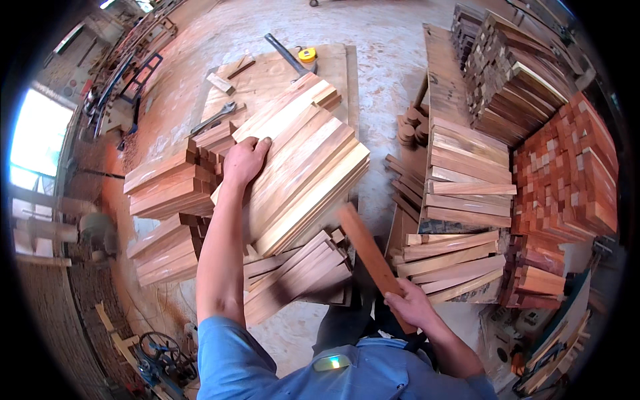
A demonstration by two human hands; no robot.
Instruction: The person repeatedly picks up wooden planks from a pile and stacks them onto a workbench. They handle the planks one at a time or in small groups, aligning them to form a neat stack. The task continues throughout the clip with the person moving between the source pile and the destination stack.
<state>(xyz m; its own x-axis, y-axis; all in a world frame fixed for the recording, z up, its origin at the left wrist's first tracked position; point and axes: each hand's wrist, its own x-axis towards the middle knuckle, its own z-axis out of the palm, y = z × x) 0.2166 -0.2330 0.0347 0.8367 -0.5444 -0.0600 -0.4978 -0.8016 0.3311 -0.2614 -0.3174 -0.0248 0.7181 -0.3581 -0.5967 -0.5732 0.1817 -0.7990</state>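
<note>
My right hand (410,305) is closed round the lower end of a reddish-brown wooden slat (369,248), which tilts up and to the left in front of my body. My left hand (247,160) rests at the left edge of a neat stack of pale wooden strips (307,153), its fingers curled at the end of a strip; their tips are partly hidden. Below that stack, more loose strips (300,273) lie fanned out at an angle. Left of my forearm stand piles of reddish strips (170,183), stacked in layers.
Behind the stack, a board (257,73) bears a hammer (287,53), a yellow tape measure (307,55) and an adjustable wrench (215,118). On my right, a bench holds rows of strips (470,163), with tall stacks of blocks (567,167) beyond. A handwheel machine (160,353) stands lower left.
</note>
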